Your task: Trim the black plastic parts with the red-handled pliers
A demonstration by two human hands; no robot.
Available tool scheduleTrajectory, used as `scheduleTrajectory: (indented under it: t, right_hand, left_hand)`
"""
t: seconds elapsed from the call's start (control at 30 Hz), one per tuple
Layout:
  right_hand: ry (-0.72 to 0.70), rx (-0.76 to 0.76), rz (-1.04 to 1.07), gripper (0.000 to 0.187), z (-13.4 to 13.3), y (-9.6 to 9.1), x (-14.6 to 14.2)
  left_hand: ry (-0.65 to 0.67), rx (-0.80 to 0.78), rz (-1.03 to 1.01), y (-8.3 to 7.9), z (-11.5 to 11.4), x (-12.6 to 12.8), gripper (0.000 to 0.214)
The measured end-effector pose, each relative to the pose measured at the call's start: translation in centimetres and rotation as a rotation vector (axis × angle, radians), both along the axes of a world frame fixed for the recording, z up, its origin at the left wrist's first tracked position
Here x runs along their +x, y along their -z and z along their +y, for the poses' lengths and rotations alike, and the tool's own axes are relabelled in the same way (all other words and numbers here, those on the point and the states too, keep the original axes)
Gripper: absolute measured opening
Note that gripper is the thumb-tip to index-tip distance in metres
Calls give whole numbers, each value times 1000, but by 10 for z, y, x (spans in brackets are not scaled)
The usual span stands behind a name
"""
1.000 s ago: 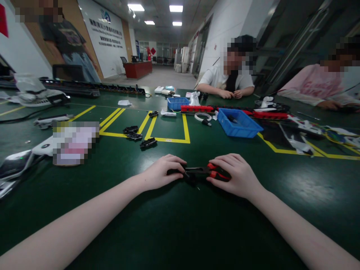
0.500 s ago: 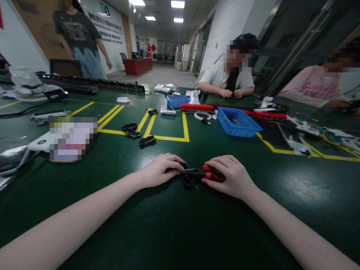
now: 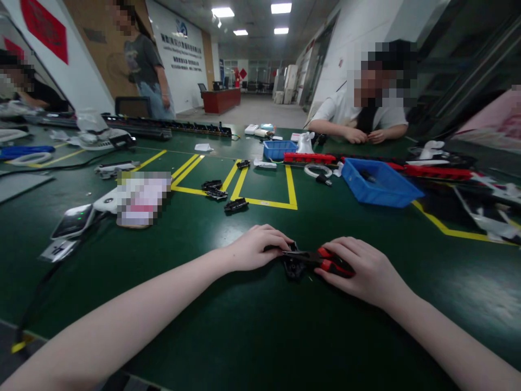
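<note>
My right hand (image 3: 364, 269) is closed round the red-and-black handles of a pair of pliers (image 3: 321, 259) lying low over the green table (image 3: 252, 326). The pliers' jaws point left and meet a small black plastic part (image 3: 293, 266). My left hand (image 3: 256, 248) rests curled on the table with its fingertips pressed on that black part from the left. Both forearms reach in from the bottom edge.
Several more black parts (image 3: 236, 205) lie by yellow tape lines (image 3: 264, 202). A blue bin (image 3: 380, 183) stands right of them, a smaller blue bin (image 3: 279, 149) and red strips (image 3: 309, 158) behind. White devices (image 3: 75, 220) lie left. Other people sit and stand around the table.
The view has swung to the left, so more of the table's left side shows. My hands, the pliers and the black part stay together much as before.
</note>
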State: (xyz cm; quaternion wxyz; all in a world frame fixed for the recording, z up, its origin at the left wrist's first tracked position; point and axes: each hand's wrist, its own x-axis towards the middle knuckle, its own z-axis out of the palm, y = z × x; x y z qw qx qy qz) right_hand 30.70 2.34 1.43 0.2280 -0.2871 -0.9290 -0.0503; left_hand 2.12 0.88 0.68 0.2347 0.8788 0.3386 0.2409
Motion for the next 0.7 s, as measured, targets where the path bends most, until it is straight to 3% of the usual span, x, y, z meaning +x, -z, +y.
scheduleTrajectory:
  t: [0.37,0.53,0.7]
  right_hand:
    - [-47,65,-30,34,7,1,4]
    - [-48,76,-39,34,8,4,6]
    - [-52,95,-49,34,8,4,5]
  left_hand:
    - [-31,8,52,-7,-3,1,18]
    - [21,7,127,-16,-9,0,18]
    - [-6,8,129,-18,-17,5,52]
